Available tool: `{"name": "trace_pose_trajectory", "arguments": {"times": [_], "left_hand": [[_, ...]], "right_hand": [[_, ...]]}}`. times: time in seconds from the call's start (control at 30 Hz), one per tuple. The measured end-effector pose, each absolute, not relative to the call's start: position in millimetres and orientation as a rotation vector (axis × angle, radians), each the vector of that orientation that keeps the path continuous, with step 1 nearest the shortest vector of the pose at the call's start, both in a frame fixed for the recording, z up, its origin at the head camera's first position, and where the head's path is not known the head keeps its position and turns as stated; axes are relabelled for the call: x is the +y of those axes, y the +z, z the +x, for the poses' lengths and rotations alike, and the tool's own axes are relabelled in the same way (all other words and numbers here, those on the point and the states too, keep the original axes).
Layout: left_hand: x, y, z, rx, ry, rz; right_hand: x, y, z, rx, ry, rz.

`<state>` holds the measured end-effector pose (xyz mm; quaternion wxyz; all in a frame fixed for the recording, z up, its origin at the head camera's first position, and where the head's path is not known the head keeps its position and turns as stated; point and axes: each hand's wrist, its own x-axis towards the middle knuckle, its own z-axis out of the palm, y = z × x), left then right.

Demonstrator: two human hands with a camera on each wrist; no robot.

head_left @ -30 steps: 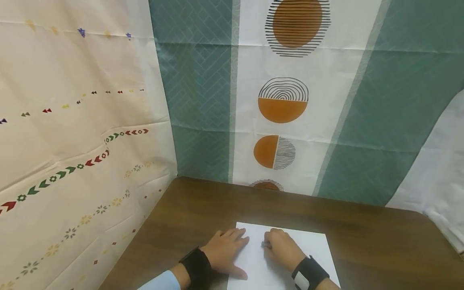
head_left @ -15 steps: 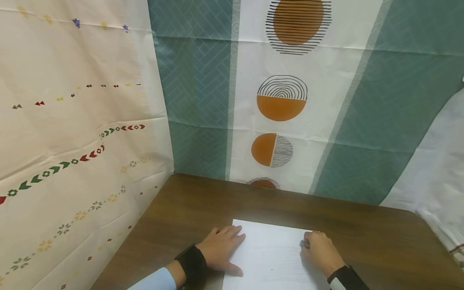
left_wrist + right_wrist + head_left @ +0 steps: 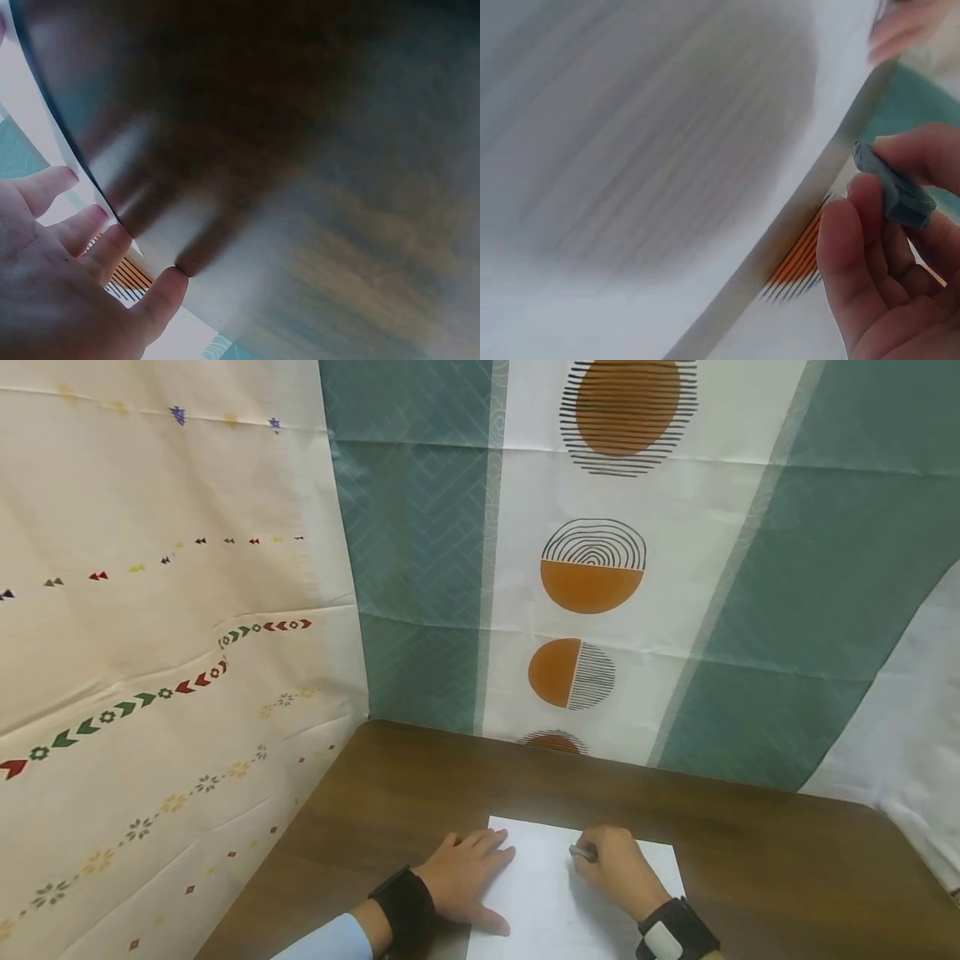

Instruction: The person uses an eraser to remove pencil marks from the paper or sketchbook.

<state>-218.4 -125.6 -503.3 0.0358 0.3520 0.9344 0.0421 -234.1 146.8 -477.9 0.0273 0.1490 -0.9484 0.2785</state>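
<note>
no legible txt, brands, labels, nos. or signs w/in view.

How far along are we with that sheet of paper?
Looks done: the sheet of paper lies on the table, the left hand resting on its left edge.
In hand: the right hand pinches a grey-blue block, perhaps an eraser, over it.
Probably left: the faint grey streaks, blurred in the right wrist view.

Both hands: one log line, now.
left hand: spread on edge of white rectangular paper sheet | right hand: pinches small blue-grey block over sheet
</note>
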Motion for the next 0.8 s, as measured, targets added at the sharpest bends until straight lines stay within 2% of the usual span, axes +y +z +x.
{"name": "trace_pose_trajectory", "arguments": {"times": [0.37, 0.8], "left_hand": [[-120.8, -511.7, -220.5, 2.891, 0.066, 1.076], [-123.6, -513.0, -221.0, 2.929, 0.029, 1.085]], "right_hand": [[100.8, -478.0, -231.4, -2.891, 0.896, 0.778], [88.6, -495.9, -231.8, -2.888, 0.68, 0.899]]}}
